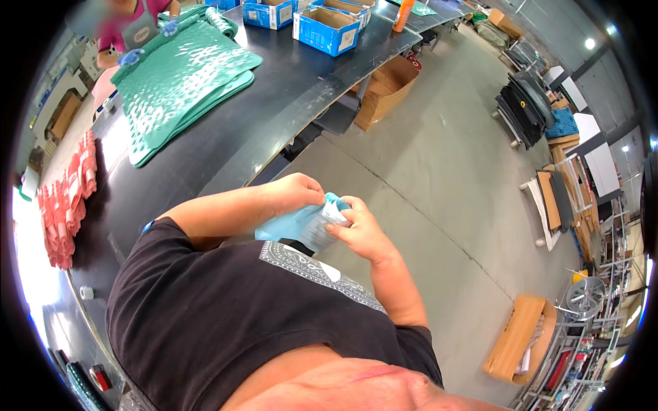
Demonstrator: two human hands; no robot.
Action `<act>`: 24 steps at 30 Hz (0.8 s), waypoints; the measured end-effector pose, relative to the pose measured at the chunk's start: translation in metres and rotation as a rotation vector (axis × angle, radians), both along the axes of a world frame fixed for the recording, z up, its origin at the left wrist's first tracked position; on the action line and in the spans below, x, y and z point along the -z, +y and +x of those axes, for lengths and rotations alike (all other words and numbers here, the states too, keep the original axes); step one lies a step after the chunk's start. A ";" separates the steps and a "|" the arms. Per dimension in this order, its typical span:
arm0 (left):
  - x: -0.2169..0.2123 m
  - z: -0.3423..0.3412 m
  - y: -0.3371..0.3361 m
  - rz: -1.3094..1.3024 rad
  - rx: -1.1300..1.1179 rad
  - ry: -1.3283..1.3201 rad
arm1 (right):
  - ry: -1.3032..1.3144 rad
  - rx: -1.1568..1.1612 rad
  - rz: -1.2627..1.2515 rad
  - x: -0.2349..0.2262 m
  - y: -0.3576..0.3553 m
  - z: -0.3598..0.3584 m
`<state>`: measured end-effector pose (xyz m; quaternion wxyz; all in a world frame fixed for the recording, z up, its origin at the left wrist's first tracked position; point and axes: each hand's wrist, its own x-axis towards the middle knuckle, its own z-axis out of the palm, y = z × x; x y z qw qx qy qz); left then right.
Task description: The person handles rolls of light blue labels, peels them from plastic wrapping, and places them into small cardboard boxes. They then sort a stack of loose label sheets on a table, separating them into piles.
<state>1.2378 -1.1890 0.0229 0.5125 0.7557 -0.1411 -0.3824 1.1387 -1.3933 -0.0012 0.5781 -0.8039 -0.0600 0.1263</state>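
- Set beside a long black bench (205,147), over grey workshop floor (425,171).
- Holding a light-blue bag (284,225) in front of the black shirt (219,294), off the bench.
- Pinching its top edge with the fingers of the left hand (298,192).
- Gripping its right side between thumb and fingers of the right hand (360,231).
- Facing green mats (185,75) and blue boxes (322,40) on the bench, with a cardboard box (384,96) just beside it.

A long black table (233,130) bears stacked green textured mats (185,79), folded coral pieces (68,198) along its left edge, open blue boxes (323,35) and an orange bottle (403,15). A brown carton (384,96) sits on the grey floor (418,178) beside it.
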 end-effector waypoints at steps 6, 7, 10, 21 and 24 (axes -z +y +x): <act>-0.029 0.175 -0.091 0.246 0.403 -0.516 | -0.010 -0.063 -0.036 -0.012 -0.092 0.163; -0.031 0.199 -0.105 0.256 0.380 -0.536 | -0.099 -0.070 -0.125 -0.018 -0.105 0.187; -0.033 0.265 -0.135 -0.004 0.073 -0.080 | -0.092 0.003 -0.027 -0.036 -0.137 0.259; -0.006 0.429 -0.136 -0.211 -0.418 0.162 | 0.151 -0.456 0.372 -0.031 -0.253 0.564; 0.020 0.448 -0.132 -0.521 -0.922 0.258 | 0.354 -0.515 0.708 -0.019 -0.297 0.692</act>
